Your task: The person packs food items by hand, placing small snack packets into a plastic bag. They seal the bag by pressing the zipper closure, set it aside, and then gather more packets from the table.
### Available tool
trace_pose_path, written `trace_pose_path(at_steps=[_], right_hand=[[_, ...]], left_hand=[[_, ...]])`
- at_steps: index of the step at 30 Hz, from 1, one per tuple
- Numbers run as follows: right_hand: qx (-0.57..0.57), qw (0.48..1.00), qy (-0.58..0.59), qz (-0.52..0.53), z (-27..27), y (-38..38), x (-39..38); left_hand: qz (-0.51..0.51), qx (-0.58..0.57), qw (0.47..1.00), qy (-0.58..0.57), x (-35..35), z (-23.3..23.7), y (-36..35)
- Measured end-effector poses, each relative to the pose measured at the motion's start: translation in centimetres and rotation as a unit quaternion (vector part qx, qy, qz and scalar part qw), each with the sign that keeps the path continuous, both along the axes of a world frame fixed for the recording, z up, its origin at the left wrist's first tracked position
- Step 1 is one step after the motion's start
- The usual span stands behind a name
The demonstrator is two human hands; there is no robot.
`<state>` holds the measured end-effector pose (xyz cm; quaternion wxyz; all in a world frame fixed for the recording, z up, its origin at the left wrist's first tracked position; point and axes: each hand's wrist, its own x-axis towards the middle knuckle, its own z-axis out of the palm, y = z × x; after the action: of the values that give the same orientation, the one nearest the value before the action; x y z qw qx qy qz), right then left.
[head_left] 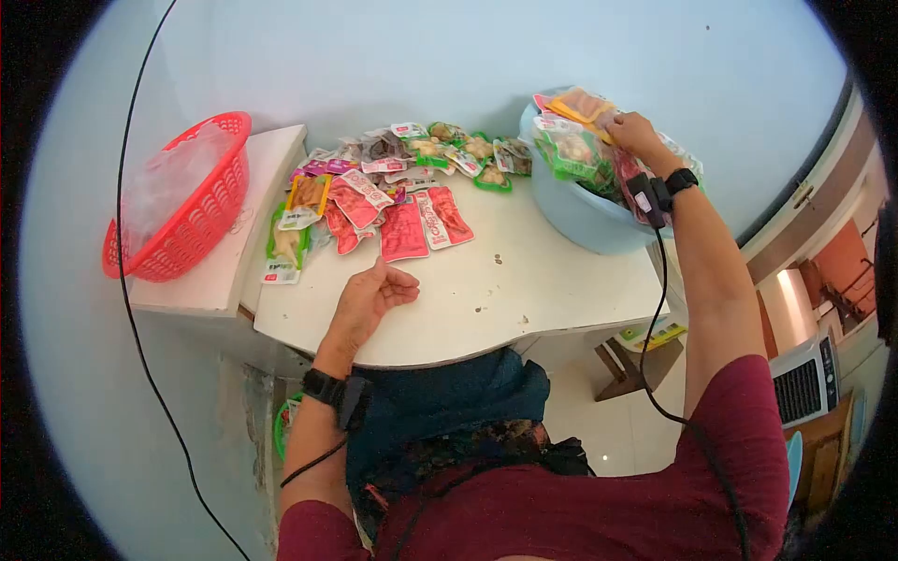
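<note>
Above the front left of the white table, my left hand [372,297] is open and empty, its fingers slightly curled. Just beyond it lie red vacuum-sealed snack packets [404,229], in a pile with green, purple and yellow-edged ones. My right hand [638,136] reaches into a light blue basin [585,220] heaped with similar packets. Its fingers are closed at the edge of a yellow-orange snack packet [582,105] on top of the heap; the fingertips are partly hidden. A green packet [569,150] lies below that one, against the rim.
A red plastic basket [192,220] with clear plastic bags leans on a white ledge [215,271] at left. Black cables run from both wrist straps, and another black cable [124,280] hangs at left. A wooden stool [636,365] stands under the table's right side.
</note>
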<state>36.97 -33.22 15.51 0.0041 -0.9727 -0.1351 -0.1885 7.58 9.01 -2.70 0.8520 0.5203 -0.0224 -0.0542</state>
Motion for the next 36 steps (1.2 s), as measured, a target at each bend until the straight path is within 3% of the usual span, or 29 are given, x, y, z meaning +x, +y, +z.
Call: trace_pose_path(at_steps=[3, 6, 9, 11, 13, 17, 20, 25, 28, 31, 32, 36], right_hand=[[0.005, 0.998, 0.070, 0.000, 1.1, 0.6, -1.9], [-0.083, 0.994, 0.065, 0.029, 1.1, -0.4, -0.7], [0.043, 0.991, -0.123, -0.041, 3.4, 5.1, -7.7], [0.126, 0.966, -0.197, 0.106, 3.5, 8.4, -11.6], [0.122, 0.926, -0.275, 0.229, 1.1, 11.6, -15.6], [0.155, 0.902, -0.084, 0.394, -6.1, 16.5, -24.2], [0.195, 0.896, 0.033, 0.397, -12.4, 18.0, -25.9], [0.181, 0.931, 0.056, 0.311, -17.3, 18.0, -26.1], [0.176, 0.937, 0.053, 0.297, -17.6, 17.8, -25.9], [0.169, 0.938, 0.065, 0.295, -17.6, 17.7, -26.1], [0.168, 0.938, 0.070, 0.296, -17.6, 17.8, -26.1], [0.177, 0.936, 0.068, 0.296, -17.9, 17.6, -25.9]], left_hand=[[-0.004, -0.006, 1.000, -0.003, 0.0, 0.0, 0.0], [-0.002, -0.003, 1.000, 0.004, 0.0, 0.4, 0.0], [-0.007, -0.010, 1.000, 0.013, 0.2, 0.1, 0.1], [-0.006, -0.011, 1.000, 0.002, 0.1, 0.1, 0.0], [-0.007, -0.012, 1.000, -0.002, -0.1, -0.2, 0.0], [0.003, -0.019, 1.000, 0.014, 0.1, -0.4, 0.0], [0.006, -0.032, 0.999, -0.007, 0.0, -0.5, -0.1], [-0.002, -0.038, 0.999, 0.013, -0.1, 0.2, 0.0], [0.011, 0.150, 0.989, 0.001, -0.7, 2.3, 1.0], [0.098, 0.350, 0.929, -0.065, -0.7, 6.0, 3.3], [0.151, 0.448, 0.868, -0.149, -0.6, 7.5, 5.1], [0.406, 0.604, 0.641, -0.242, -2.6, 15.6, 9.7]])
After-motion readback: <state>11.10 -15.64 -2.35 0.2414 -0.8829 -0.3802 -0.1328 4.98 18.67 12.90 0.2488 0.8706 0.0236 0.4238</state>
